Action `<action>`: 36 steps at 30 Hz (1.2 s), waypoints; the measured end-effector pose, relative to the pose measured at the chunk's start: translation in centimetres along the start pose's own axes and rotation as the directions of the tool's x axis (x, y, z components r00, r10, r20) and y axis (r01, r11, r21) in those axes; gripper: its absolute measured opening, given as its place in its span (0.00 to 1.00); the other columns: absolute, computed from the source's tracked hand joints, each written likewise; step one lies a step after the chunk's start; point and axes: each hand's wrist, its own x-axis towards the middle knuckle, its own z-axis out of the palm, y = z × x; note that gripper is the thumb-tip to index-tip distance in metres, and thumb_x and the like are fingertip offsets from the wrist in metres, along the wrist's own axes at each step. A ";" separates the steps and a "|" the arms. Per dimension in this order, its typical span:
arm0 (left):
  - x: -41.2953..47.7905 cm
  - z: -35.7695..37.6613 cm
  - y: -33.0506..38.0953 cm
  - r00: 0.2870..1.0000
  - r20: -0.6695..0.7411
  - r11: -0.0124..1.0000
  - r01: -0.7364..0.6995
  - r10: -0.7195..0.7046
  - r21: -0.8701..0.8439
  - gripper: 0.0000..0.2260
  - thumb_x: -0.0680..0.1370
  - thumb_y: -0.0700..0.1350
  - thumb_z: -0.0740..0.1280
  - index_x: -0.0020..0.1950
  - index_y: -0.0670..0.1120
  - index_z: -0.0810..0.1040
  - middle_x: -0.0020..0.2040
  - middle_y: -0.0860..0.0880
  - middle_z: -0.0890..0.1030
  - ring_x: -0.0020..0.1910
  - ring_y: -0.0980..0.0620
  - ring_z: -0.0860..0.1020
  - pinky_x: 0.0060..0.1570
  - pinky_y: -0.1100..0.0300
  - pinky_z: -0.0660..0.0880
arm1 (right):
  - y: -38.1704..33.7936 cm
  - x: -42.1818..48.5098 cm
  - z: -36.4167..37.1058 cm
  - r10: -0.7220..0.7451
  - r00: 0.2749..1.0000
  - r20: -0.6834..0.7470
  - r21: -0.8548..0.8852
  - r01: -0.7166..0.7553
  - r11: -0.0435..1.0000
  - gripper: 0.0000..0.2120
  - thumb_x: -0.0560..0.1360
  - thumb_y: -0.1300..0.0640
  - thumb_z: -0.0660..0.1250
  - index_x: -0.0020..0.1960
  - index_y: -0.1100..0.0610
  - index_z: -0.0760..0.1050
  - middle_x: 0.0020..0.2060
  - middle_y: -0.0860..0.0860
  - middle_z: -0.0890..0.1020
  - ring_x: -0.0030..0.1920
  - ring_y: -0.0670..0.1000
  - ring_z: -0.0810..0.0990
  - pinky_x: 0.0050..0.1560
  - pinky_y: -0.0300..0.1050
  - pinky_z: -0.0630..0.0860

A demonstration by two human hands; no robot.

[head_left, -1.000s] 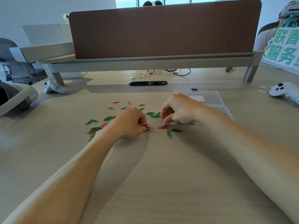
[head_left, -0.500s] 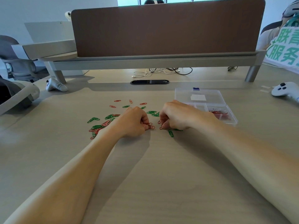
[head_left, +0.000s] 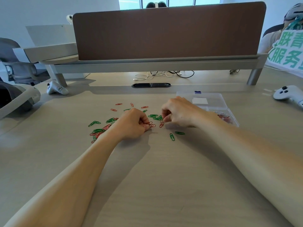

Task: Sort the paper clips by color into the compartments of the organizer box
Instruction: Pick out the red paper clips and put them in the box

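At the far left edge of the frame a headset (head_left: 16, 99) is lying on the desk (head_left: 147, 177), with a small grey controller (head_left: 57, 90) sitting just right of it. Moving right, the loose paper clips (head_left: 100, 128), red and green mixed together, are spreading across the left centre, with a few strays above. The left hand (head_left: 132, 124) is resting on the desk at centre, fingers curled, pinching a small bunch of red clips (head_left: 151, 125) at its fingertips. Just right of it the right hand (head_left: 177, 113) is hovering with fingers curled, pinching a single red clip (head_left: 161, 124) that is dangling from thumb and forefinger (whether more are hiding in the palm I cannot tell). Two green clips (head_left: 172, 137) are lying apart below it. Further right the organizer box (head_left: 214, 98) is sitting open, one near compartment holding sorted reds (head_left: 223, 116), and a white controller (head_left: 285, 95) is lying at the right edge. The person seems to be gathering reds, early in the sort, since most clips are lying loose. The next move is calling for carrying the pinched reds right to that same compartment and releasing them inside its dividers.
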 end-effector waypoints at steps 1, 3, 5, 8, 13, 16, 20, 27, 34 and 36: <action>0.0 -0.1 -0.1 1.000 -0.002 1.000 0.003 -0.003 -0.008 0.02 0.75 0.41 0.69 0.43 0.48 0.80 0.37 0.52 0.79 0.33 0.58 0.74 0.36 0.66 0.69 | 0.2 0.3 0.1 -0.005 1.000 0.026 -0.013 0.005 1.000 0.08 0.73 0.62 0.71 0.39 0.52 0.77 0.31 0.38 0.75 0.37 0.37 0.74 0.47 0.40 0.65; 0.1 -0.2 -0.4 1.000 -0.009 1.000 0.006 -0.006 -0.016 0.02 0.75 0.41 0.69 0.44 0.47 0.81 0.37 0.52 0.79 0.33 0.58 0.73 0.36 0.67 0.69 | 0.6 1.0 0.1 -0.017 0.997 0.072 -0.020 0.018 1.000 0.05 0.73 0.61 0.72 0.40 0.52 0.79 0.32 0.39 0.76 0.39 0.39 0.75 0.45 0.40 0.67; 0.1 -0.4 -0.7 1.000 -0.014 0.999 0.010 -0.010 -0.031 0.02 0.75 0.41 0.69 0.45 0.46 0.81 0.37 0.51 0.79 0.33 0.58 0.73 0.36 0.67 0.71 | 0.9 1.6 0.1 -0.036 0.994 0.099 -0.013 0.038 0.999 0.07 0.72 0.59 0.74 0.39 0.50 0.79 0.35 0.40 0.77 0.44 0.45 0.77 0.44 0.41 0.70; 0.0 -0.6 -0.9 1.000 -0.009 0.998 0.010 -0.010 -0.055 0.02 0.75 0.40 0.69 0.45 0.45 0.81 0.34 0.52 0.78 0.31 0.58 0.72 0.36 0.67 0.71 | 0.9 1.9 0.2 -0.067 0.988 0.136 -0.002 0.068 0.998 0.08 0.71 0.59 0.74 0.40 0.48 0.79 0.36 0.42 0.78 0.44 0.47 0.76 0.41 0.41 0.70; 0.1 -0.6 -1.0 1.000 0.003 0.997 0.006 -0.005 -0.076 0.02 0.75 0.40 0.69 0.44 0.45 0.81 0.34 0.52 0.77 0.31 0.58 0.72 0.37 0.67 0.71 | 0.6 2.2 0.2 -0.061 0.986 0.157 0.019 0.059 0.998 0.13 0.71 0.58 0.75 0.53 0.48 0.78 0.39 0.43 0.78 0.42 0.43 0.74 0.38 0.40 0.68; 0.1 -0.6 -1.1 1.000 0.013 0.997 0.002 -0.001 -0.080 0.01 0.75 0.40 0.69 0.44 0.45 0.81 0.35 0.52 0.78 0.32 0.57 0.72 0.37 0.66 0.72 | 0.4 2.4 0.1 -0.064 0.982 0.176 -0.019 0.069 0.997 0.13 0.71 0.57 0.75 0.54 0.49 0.80 0.38 0.41 0.78 0.41 0.41 0.73 0.42 0.41 0.67; 0.0 -0.6 -1.1 1.000 0.008 0.997 -0.001 0.002 -0.078 0.02 0.75 0.40 0.69 0.44 0.46 0.81 0.34 0.52 0.78 0.31 0.57 0.72 0.37 0.65 0.71 | 0.1 2.6 -0.1 -0.069 0.980 0.189 -0.029 0.076 0.997 0.09 0.71 0.58 0.75 0.49 0.49 0.82 0.39 0.42 0.79 0.43 0.43 0.75 0.42 0.39 0.69; 0.1 -0.4 -1.0 1.000 0.015 0.998 -0.003 0.004 -0.065 0.03 0.75 0.41 0.69 0.43 0.47 0.80 0.35 0.52 0.78 0.32 0.57 0.73 0.39 0.64 0.72 | -0.2 2.6 0.4 -0.058 0.981 0.185 -0.081 0.074 0.994 0.05 0.73 0.59 0.72 0.44 0.49 0.80 0.40 0.44 0.77 0.50 0.49 0.75 0.50 0.43 0.72; -0.1 -0.5 -0.8 1.000 -0.007 0.997 0.000 0.000 -0.072 0.03 0.76 0.40 0.69 0.43 0.47 0.80 0.33 0.54 0.77 0.30 0.59 0.71 0.36 0.67 0.69 | -0.2 2.1 1.0 -0.067 0.985 0.158 -0.103 0.084 0.991 0.08 0.75 0.61 0.69 0.42 0.48 0.77 0.40 0.45 0.74 0.51 0.53 0.73 0.46 0.44 0.68; 0.0 -0.5 -0.8 1.000 -0.011 0.997 0.006 -0.007 -0.074 0.03 0.76 0.40 0.68 0.44 0.46 0.80 0.33 0.54 0.77 0.30 0.58 0.71 0.36 0.67 0.69 | 0.0 1.9 1.2 -0.066 0.988 0.143 -0.106 0.082 0.991 0.08 0.75 0.61 0.68 0.42 0.49 0.76 0.39 0.45 0.74 0.52 0.53 0.72 0.46 0.46 0.70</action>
